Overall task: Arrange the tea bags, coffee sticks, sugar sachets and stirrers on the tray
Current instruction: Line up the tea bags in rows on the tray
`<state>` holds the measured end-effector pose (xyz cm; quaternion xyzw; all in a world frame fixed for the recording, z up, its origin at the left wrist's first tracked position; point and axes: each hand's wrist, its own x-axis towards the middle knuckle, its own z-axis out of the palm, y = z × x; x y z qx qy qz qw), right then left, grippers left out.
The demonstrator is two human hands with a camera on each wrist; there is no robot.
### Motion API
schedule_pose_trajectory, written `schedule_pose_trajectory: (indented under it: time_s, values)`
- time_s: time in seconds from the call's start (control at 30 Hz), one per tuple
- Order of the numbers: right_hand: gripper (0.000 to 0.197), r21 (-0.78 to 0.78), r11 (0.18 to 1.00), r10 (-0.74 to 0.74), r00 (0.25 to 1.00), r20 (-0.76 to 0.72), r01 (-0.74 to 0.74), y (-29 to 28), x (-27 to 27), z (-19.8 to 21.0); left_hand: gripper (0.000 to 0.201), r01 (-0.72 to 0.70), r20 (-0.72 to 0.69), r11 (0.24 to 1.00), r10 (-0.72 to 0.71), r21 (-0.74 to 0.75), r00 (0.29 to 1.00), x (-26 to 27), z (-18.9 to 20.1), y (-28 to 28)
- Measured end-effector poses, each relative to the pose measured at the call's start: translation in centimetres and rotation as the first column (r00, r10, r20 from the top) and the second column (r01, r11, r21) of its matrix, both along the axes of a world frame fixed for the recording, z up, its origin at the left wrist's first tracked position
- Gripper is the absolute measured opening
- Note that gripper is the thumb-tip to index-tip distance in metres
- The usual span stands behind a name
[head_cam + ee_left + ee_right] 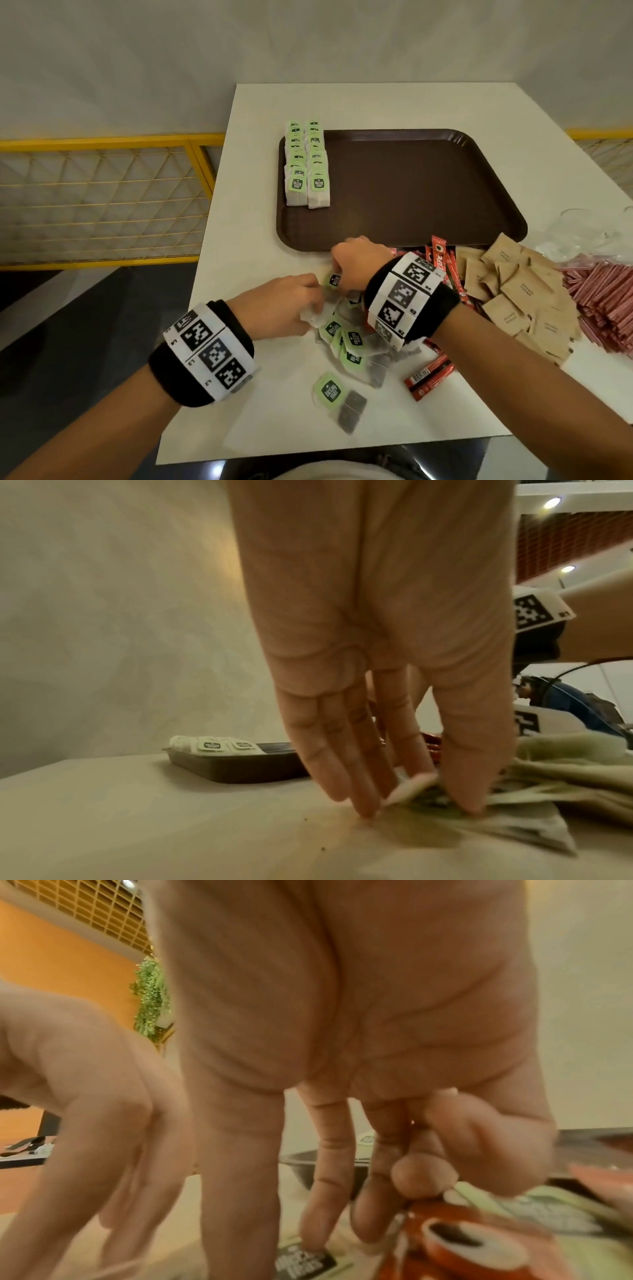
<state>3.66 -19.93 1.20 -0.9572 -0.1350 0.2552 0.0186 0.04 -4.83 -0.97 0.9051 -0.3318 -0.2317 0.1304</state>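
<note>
A brown tray (411,192) lies on the white table (260,113), with two neat rows of green-tagged tea bags (307,164) along its left side. Loose tea bags (349,342) are heaped on the table in front of it. My left hand (317,305) is down at the heap's left edge; in the left wrist view its fingers (359,785) and thumb pinch a tea bag (414,785) against the table. My right hand (337,274) pinches the green tag of a tea bag (335,280) at the heap's far side, and the tag (304,1261) sits under its fingertips.
Red coffee sticks (445,270) lie right of my hands, with a few more (428,377) nearer me. Brown sugar sachets (520,291) and red-and-white wrapped stirrers (603,301) are piled at the right edge. Clear glasses (582,229) stand beyond them. A single tea bag (339,397) lies near the front.
</note>
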Motion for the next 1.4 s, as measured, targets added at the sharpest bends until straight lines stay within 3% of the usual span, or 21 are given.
schedule_pose_trajectory:
  time_s: [0.13, 0.23, 0.43, 0.57, 0.8, 0.87, 0.93, 1.0, 1.1, 1.27, 1.4]
  values:
    - [0.036, 0.041, 0.999, -0.009, 0.999, -0.030, 0.010, -0.1, 0.0, 0.0, 0.016, -0.097, -0.049, 0.984, 0.091, -0.150, 0.995, 0.4, 0.8, 1.4]
    - [0.043, 0.043, 0.999, -0.015, 0.998, -0.057, 0.017, -0.1, 0.0, 0.1, 0.009, -0.244, -0.128, 0.918, 0.214, -0.314, 0.968, 1.6, 1.9, 2.8]
    - [0.041, 0.054, 0.999, -0.004, 0.997, -0.073, 0.008, 0.1, -0.1, 0.0, 0.024, -0.529, -0.275, 0.729, 0.452, -0.435, 0.849, 7.5, 3.3, 4.6]
    - [0.041, 0.074, 0.997, 0.015, 0.998, -0.069, -0.010, 0.1, 0.0, -0.6, 0.025, -0.621, -0.305, 0.644, 0.543, -0.446, 0.782, 11.2, 3.1, 4.1]
    - [0.025, 0.300, 0.951, -0.035, 0.991, -0.127, 0.072, -0.9, 1.5, -0.1, 0.017, -0.604, -0.232, 0.709, 0.560, -0.363, 0.796, 15.8, 1.8, 2.6]
    - [0.020, 0.441, 0.877, -0.129, 0.978, -0.161, 0.188, -1.5, 2.9, 0.8, 0.016, -0.601, -0.207, 0.715, 0.567, -0.356, 0.797, 16.5, 1.6, 2.6]
    - [0.016, 0.571, 0.746, -0.248, 0.939, -0.238, 0.342, -1.9, 4.8, 1.7, 0.018, -0.586, -0.157, 0.735, 0.570, -0.341, 0.807, 17.2, 1.2, 2.6]
    - [0.015, 0.620, 0.654, -0.321, 0.901, -0.292, 0.434, -2.0, 7.1, 2.0, 0.017, -0.566, -0.101, 0.762, 0.566, -0.314, 0.818, 17.7, 0.9, 2.6]
    - [0.013, 0.626, 0.585, -0.381, 0.856, -0.350, 0.516, -1.5, 10.6, 1.2, 0.015, -0.521, -0.035, 0.796, 0.538, -0.310, 0.842, 18.1, 0.7, 2.5]
    - [0.013, 0.589, 0.560, -0.477, 0.808, -0.347, 0.583, -0.4, 14.6, -0.9, 0.014, -0.450, 0.119, 0.835, 0.506, -0.318, 0.854, 18.0, -0.2, 2.2]
    - [0.020, 0.556, 0.611, -0.500, 0.819, -0.280, 0.563, 0.0, 15.9, -1.9, 0.025, -0.403, 0.165, 0.855, 0.472, -0.327, 0.866, 17.3, -0.2, 2.1]
